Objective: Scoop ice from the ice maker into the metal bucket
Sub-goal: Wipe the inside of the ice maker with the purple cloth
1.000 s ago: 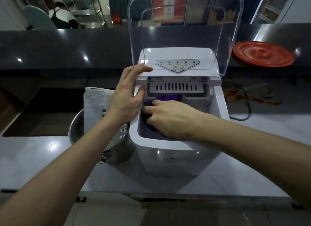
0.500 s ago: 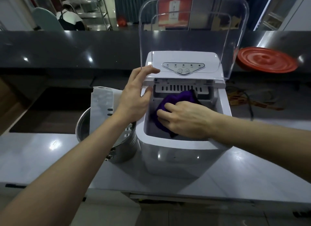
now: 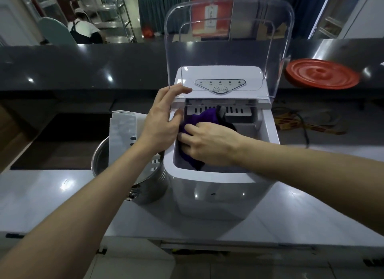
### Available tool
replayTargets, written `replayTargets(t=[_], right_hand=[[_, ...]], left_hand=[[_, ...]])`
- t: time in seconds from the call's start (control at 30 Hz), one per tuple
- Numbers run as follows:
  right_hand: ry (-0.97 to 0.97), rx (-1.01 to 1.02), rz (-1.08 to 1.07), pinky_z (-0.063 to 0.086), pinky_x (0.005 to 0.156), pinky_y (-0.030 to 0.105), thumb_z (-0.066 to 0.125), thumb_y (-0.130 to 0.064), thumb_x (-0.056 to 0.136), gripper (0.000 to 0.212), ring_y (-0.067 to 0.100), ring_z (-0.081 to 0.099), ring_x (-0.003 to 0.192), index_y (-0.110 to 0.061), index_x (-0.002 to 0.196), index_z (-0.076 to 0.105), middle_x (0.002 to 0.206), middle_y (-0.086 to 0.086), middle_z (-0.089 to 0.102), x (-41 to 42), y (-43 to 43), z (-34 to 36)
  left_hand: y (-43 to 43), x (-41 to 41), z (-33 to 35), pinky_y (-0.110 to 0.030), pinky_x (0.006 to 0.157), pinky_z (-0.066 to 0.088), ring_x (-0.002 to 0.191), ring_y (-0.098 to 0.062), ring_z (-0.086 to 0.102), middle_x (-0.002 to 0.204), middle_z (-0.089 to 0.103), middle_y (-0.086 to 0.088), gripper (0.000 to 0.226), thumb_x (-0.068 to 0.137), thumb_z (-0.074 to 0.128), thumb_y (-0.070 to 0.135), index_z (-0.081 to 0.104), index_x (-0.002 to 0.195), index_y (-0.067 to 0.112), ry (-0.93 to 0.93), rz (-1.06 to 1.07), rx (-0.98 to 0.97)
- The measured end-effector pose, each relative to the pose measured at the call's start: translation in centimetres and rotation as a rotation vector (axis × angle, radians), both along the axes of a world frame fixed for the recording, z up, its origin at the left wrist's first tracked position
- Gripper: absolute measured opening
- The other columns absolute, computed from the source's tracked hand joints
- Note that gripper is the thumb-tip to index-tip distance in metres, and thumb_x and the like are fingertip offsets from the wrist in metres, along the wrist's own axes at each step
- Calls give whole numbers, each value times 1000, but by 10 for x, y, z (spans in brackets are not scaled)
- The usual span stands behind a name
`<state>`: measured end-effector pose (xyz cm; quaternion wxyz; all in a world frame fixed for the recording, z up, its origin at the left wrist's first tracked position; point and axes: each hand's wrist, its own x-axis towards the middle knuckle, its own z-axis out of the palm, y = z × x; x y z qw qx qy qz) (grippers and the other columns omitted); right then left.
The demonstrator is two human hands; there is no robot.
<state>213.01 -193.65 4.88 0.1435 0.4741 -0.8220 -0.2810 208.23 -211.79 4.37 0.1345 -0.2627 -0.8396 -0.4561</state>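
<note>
White countertop ice maker, clear lid raised, on the grey surface: right hand in its bin clutching a crumpled purple cloth, left hand straight-fingered on its top left edge; round metal bucket just beside its left side, holding a white slotted basket; no ice visible, scooping apparently not begun.

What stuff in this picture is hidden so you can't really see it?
- Whether any ice is in the ice maker: in the head view, the right hand and the purple cloth cover the bin.
- The inside of the metal bucket: the white basket and the left arm block it.
- The control panel labels: too small to read.
</note>
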Motion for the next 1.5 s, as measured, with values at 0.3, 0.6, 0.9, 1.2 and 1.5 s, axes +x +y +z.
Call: replayTargets(t=[0.3, 0.6, 0.9, 1.2, 1.5], right_hand=[[-315, 47, -472, 60, 77, 43, 62, -30, 81, 15, 27, 66, 90, -22, 89, 71, 94, 0, 71, 37, 34, 54], [-422, -1936, -339, 62, 71, 25, 72, -1, 78, 34, 6, 75, 79, -32, 89, 75, 76, -16, 77, 103, 81, 84], [-229, -2404, -470, 53, 73, 36, 71, -14, 79, 12, 20, 62, 77, -22, 71, 70, 71, -7, 63, 96, 100, 32], [-441, -1959, -413, 56, 87, 25, 77, -9, 86, 32, 12, 74, 97, -13, 118, 74, 102, -2, 77, 79, 85, 30], [-435, -1941, -443, 55, 86, 20, 80, -3, 87, 36, 10, 74, 98, -12, 121, 74, 104, -1, 77, 76, 85, 23]], left_hand=[[0, -1, -1, -45, 122, 45, 150, -20, 44, 156, 43, 7, 53, 106, 56, 1, 57, 145, 36, -50, -6, 4], [-1, -7, -6, -46, 120, 47, 146, -17, 48, 152, 44, 12, 57, 104, 57, 1, 58, 143, 42, -55, -7, 24], [1, -5, -4, -36, 116, 51, 147, -19, 47, 154, 43, 10, 54, 107, 57, 0, 57, 143, 40, -50, -5, 30], [1, -4, -2, -22, 111, 52, 145, -17, 48, 154, 43, 11, 56, 107, 57, 0, 57, 139, 46, -48, 0, 27], [-2, -10, -8, -44, 119, 49, 148, -18, 47, 153, 44, 14, 60, 105, 57, -1, 58, 141, 47, -64, -4, 47]])
